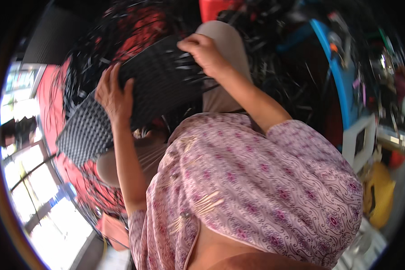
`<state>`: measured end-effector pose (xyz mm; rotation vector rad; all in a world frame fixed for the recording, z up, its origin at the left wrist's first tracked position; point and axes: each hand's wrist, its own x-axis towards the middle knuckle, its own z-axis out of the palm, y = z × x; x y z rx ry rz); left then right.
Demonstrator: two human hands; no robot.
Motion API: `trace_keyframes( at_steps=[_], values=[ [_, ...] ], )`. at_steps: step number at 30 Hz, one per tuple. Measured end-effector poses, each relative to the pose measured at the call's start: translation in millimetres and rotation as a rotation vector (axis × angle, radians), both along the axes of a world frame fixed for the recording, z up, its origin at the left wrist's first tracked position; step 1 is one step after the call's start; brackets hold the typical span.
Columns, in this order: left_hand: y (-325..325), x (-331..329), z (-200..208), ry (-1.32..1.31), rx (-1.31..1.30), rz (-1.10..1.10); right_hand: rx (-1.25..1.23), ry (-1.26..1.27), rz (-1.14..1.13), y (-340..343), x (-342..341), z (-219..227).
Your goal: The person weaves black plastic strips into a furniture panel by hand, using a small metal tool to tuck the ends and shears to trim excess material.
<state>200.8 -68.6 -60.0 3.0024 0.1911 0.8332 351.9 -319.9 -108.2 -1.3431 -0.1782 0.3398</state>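
Note:
A black woven panel [153, 83] of flat strips lies curved across my lap. Its checked weave catches light at the left end, and loose strip ends stick out at the right end. My left hand [114, 96] rests on the panel, fingers laid over its surface and thumb held apart. At the panel's upper right corner, above my knee, my right hand [204, 54] has its fingers curled into a pinch. Whatever lies between those fingertips is too blurred to make out; several loose strip ends show just below them.
Heaps of loose black strips [274, 85] surround my legs over a red floor covering [51, 90]. To the right stand a blue-edged frame [335, 76], a white box-like object [359, 141] and a yellow item [380, 195]. Something red [216, 9] stands at the far edge. Bright windows [31, 175] are on the left.

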Motion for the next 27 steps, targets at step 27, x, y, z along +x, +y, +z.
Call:
trace_keyframes(
  at_steps=[27],
  values=[
    [-88.1, 11.4, 47.7, 0.03, -0.162, -0.139, -1.412, 0.434, -0.441, -535.1, 38.0, -351.1]
  ],
)
